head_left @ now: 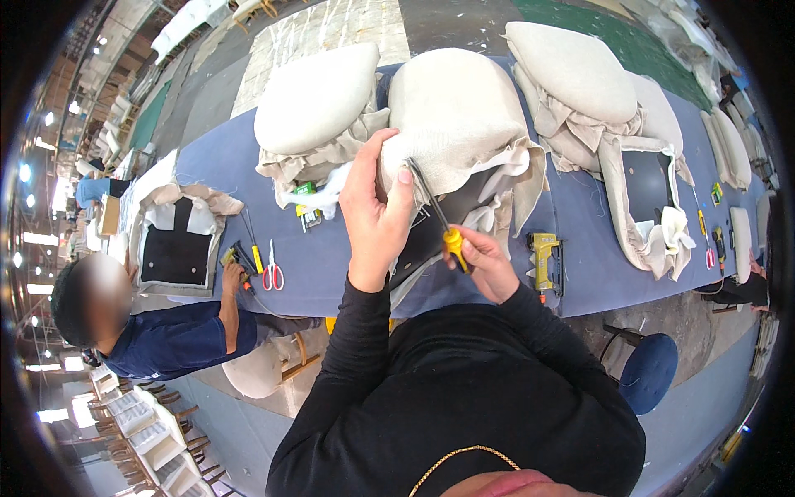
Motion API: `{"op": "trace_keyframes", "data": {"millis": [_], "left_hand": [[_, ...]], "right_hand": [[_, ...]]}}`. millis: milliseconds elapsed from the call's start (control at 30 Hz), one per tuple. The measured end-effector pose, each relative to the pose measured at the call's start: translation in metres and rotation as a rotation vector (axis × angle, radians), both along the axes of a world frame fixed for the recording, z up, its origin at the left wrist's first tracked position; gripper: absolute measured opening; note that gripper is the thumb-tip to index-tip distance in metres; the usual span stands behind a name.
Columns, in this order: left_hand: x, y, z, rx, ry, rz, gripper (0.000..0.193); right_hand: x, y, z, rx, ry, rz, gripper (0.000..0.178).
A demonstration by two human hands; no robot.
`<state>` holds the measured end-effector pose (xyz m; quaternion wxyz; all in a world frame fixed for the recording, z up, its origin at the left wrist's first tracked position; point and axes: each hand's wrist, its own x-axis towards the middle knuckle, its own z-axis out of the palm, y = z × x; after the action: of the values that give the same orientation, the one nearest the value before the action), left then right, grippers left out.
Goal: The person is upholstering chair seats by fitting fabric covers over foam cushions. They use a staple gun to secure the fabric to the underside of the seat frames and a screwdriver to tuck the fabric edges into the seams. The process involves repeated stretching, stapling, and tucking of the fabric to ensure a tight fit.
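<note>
A beige upholstered seat cushion [457, 108] lies upside down on the blue-covered table [580, 248], its loose fabric edge hanging toward me. My left hand [374, 207] pinches that fabric edge against the dark underside of the seat. My right hand [482, 261] grips a screwdriver with a yellow handle [453, 242]; its metal shaft points up to the fabric beside my left thumb. Both forearms are in black sleeves.
Two more beige cushions [319, 95] [571, 70] flank the one I hold. A yellow staple gun [545, 257] lies right of my hand, red-handled scissors [272, 273] to the left. A person in a blue shirt [174, 335] works on the left. A blue stool [650, 369] stands lower right.
</note>
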<state>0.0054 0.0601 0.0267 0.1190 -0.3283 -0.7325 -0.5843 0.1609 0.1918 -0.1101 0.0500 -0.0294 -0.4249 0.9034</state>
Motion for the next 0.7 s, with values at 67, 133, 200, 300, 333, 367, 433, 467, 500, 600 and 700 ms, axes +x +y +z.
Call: {"op": "trace_keyframes", "data": {"millis": [67,133,200,300,333,367,433,467,500,600,700], "left_hand": [[0.001,0.002,0.002,0.005,-0.017,0.002,0.044],[0.001,0.001,0.004,0.001,-0.033,0.005,0.044],[0.002,0.0,0.005,-0.008,-0.047,0.007,0.045],[0.002,-0.002,0.001,-0.015,-0.048,0.017,0.045],[0.002,-0.002,0.0,-0.008,-0.032,0.012,0.045],[0.001,-0.001,0.0,-0.001,-0.016,0.008,0.045],[0.002,-0.001,-0.001,0.002,-0.011,0.005,0.045],[0.003,-0.002,0.001,-0.004,-0.02,0.007,0.045],[0.003,-0.003,0.003,-0.012,-0.024,0.009,0.045],[0.002,-0.005,0.003,-0.007,-0.023,0.006,0.046],[0.006,-0.006,0.008,-0.014,-0.033,-0.025,0.046]], "right_hand": [[-0.003,-0.008,-0.002,-0.134,0.008,0.082,0.053],[-0.002,-0.014,0.004,0.023,-0.029,0.021,0.054],[0.002,-0.02,0.013,0.266,-0.055,-0.106,0.051],[0.002,-0.027,0.03,0.413,0.03,-0.31,0.037],[0.004,-0.024,0.026,0.226,0.016,-0.193,0.034],[0.008,-0.019,0.017,0.039,0.001,-0.076,0.032],[0.009,-0.015,0.016,-0.192,-0.022,0.087,0.033],[0.008,-0.015,0.017,-0.238,-0.028,0.134,0.037],[0.005,-0.014,0.02,-0.286,-0.029,0.181,0.042],[-0.001,-0.009,0.003,-0.465,0.028,0.453,0.054],[0.008,-0.002,0.0,-0.856,-0.085,0.682,0.053]]}}
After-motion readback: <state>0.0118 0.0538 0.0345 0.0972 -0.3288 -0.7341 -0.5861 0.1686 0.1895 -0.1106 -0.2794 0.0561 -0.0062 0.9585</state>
